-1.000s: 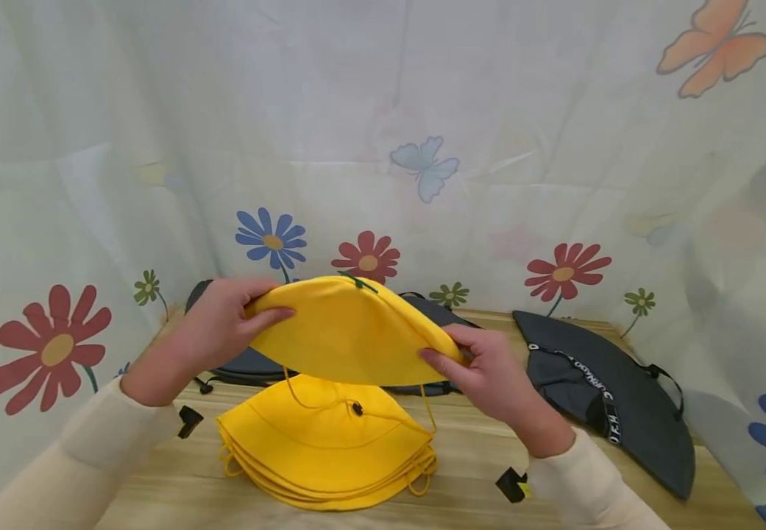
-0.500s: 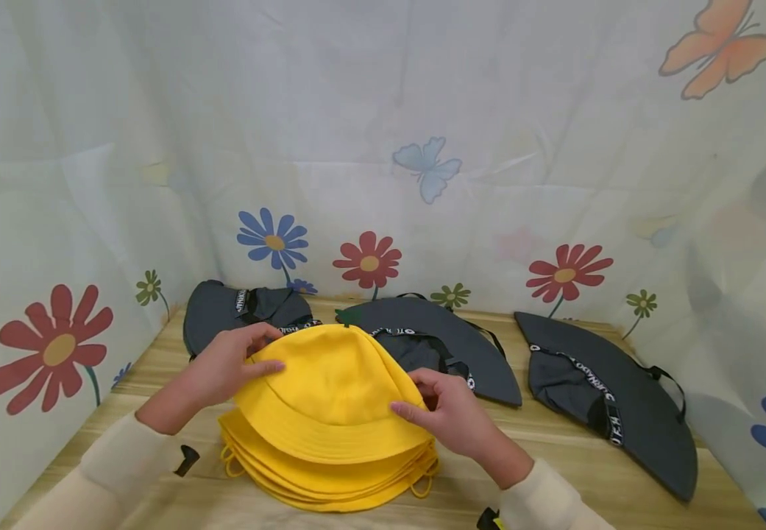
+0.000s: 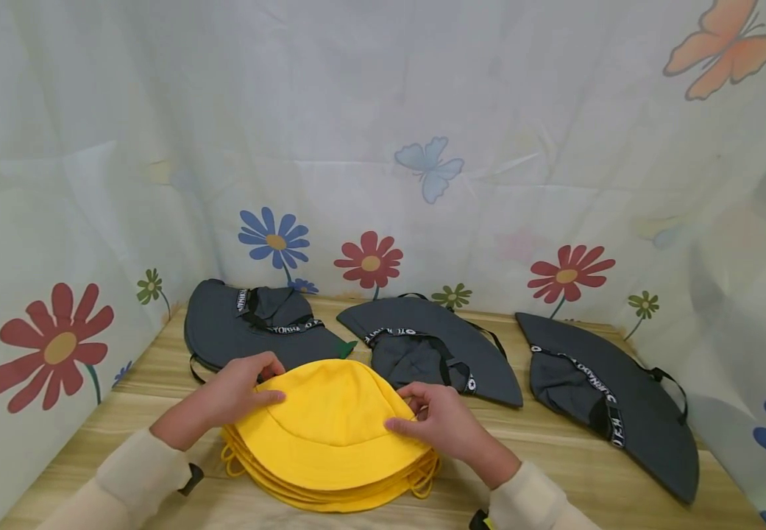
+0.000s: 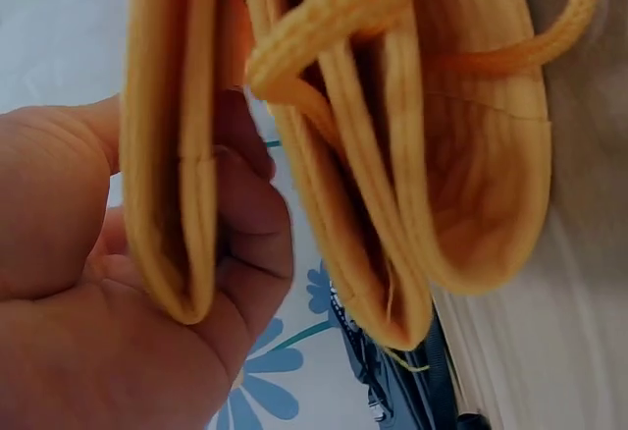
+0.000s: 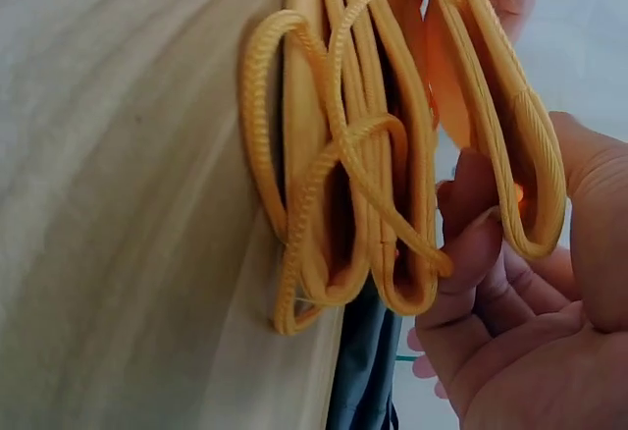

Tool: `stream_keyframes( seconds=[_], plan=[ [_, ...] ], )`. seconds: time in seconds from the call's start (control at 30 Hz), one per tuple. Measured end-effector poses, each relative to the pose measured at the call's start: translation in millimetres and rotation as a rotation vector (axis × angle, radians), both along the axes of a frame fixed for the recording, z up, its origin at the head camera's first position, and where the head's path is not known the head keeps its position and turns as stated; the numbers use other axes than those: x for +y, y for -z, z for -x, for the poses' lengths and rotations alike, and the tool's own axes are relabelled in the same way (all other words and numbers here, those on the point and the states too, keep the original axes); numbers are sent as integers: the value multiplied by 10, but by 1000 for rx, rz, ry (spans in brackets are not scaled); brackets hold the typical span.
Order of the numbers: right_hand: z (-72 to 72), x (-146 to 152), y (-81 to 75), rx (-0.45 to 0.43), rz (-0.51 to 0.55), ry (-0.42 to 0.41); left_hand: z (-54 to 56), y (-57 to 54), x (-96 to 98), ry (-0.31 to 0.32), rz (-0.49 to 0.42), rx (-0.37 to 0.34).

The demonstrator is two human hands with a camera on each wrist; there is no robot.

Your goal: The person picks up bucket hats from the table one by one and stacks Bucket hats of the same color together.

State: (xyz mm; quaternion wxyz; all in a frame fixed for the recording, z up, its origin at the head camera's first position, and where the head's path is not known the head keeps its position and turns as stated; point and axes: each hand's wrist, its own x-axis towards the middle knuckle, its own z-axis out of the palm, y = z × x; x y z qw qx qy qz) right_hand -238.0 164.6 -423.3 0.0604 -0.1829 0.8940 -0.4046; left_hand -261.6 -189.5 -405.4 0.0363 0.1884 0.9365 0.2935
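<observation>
A folded yellow bucket hat lies just over a stack of similar yellow hats in the head view. A small green tab shows at its top. My left hand pinches the hat's left edge, thumb in front and fingers behind. On the opposite edge, my right hand pinches it the same way. Both wrist views show a narrow gap between the held hat and the stacked hats, whose yellow cords loop out at the sides.
Three dark grey folded hats with lettered straps lie behind: a left one, a middle one and a right one. They rest on a wood-patterned tabletop. A flower-printed curtain encloses the back and sides.
Both hands have lowered the yellow hat from above the stack down onto or close over it. Its front has turned toward the camera, and the grey hats behind have come into view.
</observation>
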Motion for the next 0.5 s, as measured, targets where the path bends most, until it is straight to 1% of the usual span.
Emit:
stream_keyframes(
  seconds=[0.17,0.23,0.3,0.4,0.47,0.5],
  plan=[
    [11,-35,45,32,-58,6,-14,52,17,22,59,-12],
    [10,-46,46,44,-74,8,-27,53,35,28,92,0],
    [2,-54,33,55,-87,13,-54,35,64,31,134,30],
    [-35,-76,-13,116,-114,28,-112,-14,142,45,195,103],
    [-72,-107,-69,178,-120,36,-155,-44,217,83,219,148],
    [-91,-130,-101,211,-123,30,-175,-57,260,115,221,164]
  ],
)
